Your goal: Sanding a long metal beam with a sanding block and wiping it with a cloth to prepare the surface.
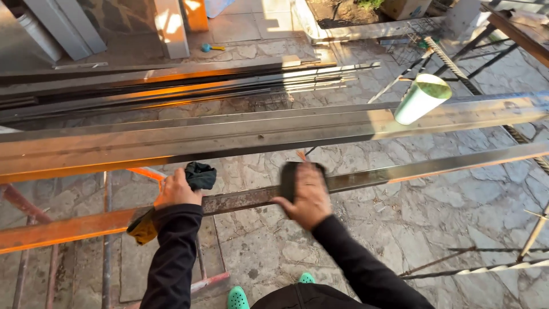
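- Steel bar (400,171), long and narrow, runs across the view from lower left to right; its left stretch looks rusty and orange, its right stretch shines in the sun.
- The right hand (306,197) lies flat on top of this bar, pressing a dark pad (287,178) against it; the fingers (309,177) are held close together and stretched over the pad.
- The left hand (176,190) rests at the bar a little to the left, its fingers curled shut round a dark cloth (200,174) that bunches out above the knuckles.
- A yellow rag or glove (143,230) hangs at the left wrist, touching the black sleeve (171,257).
- Beyond the bar lies a wider steel beam (229,134), roughly parallel to it and apart from it.
- A white roll with a green end (422,98) lies on that beam toward the right, tilted.
- Farther back a bundle of thin metal strips (171,86) lies on the ground.
- Orange-painted trestle legs (23,206) carry the bars at the left.
- Below is a stone-paved floor (457,217), with twisted rods (486,266) lying at the lower right.
- Green shoes (237,297) show at the bottom edge.
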